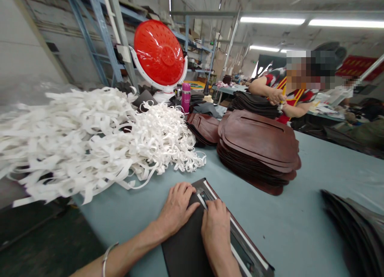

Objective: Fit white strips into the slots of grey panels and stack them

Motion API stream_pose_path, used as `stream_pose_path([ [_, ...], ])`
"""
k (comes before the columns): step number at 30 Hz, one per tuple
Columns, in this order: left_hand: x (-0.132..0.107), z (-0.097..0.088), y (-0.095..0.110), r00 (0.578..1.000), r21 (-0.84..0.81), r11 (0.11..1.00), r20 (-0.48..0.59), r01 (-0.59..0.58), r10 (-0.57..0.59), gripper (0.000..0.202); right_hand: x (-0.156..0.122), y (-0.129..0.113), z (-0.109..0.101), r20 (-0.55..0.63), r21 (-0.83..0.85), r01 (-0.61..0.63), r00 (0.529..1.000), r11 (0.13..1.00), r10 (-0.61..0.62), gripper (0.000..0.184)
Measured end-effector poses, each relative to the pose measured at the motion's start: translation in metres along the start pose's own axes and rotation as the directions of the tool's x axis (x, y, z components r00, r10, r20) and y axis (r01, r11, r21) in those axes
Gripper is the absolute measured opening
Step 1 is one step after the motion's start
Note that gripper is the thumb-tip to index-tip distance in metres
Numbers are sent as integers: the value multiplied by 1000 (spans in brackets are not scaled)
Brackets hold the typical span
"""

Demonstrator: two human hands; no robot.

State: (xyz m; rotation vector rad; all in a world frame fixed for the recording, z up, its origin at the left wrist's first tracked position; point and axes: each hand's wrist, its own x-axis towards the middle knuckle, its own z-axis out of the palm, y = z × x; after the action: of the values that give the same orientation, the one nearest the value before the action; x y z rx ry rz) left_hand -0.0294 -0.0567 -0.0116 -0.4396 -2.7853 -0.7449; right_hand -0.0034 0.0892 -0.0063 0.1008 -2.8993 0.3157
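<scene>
A dark, flat panel (187, 253) with a long slot lies on the table in front of me. White strips (211, 190) run along both sides of the slot, and a narrow brown edge shows on the right. My left hand (179, 205) rests flat on the panel's upper part, fingers stretched and thumb apart, beside the slot. Close on its right, my right hand (216, 225) has its fingers bent over the slot's edge, gripping the panel there. Its fingertips are partly hidden, and it covers the middle of the slot.
A big heap of white strips (99, 137) covers the left side of the table (312, 165). Stacked brown leather pieces (258, 139) stand ahead, with dark pieces (357, 225) at right. Behind are a pink bottle (186, 99), a red round heater (160, 53) and another person (288, 93).
</scene>
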Motion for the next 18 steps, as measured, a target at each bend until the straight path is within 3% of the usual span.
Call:
stream_pose_path([
  [3,-1,-1,-1,999,-5,999,-3,-53,53,30,5,-12,12,-46,0,68,997,998,-68,30],
  [7,-2,-1,-2,949,-29,954,96,-299,301,33,-12,-10,19,-151,-170,175,968,970,-201,31],
  [9,-3,1,-3,929,-27,937,121,-349,350,32,-31,6,17,-196,-246,207,946,947,-258,35],
  [14,-3,5,-4,929,5,936,122,-353,350,36,-78,64,10,-297,-303,359,844,883,-446,38],
  [16,-4,5,-4,929,12,936,121,-353,349,36,-80,70,10,-276,-276,345,866,897,-418,37],
  [18,-4,5,-5,932,17,938,115,-347,343,36,-71,60,12,-235,-210,274,918,938,-320,39],
])
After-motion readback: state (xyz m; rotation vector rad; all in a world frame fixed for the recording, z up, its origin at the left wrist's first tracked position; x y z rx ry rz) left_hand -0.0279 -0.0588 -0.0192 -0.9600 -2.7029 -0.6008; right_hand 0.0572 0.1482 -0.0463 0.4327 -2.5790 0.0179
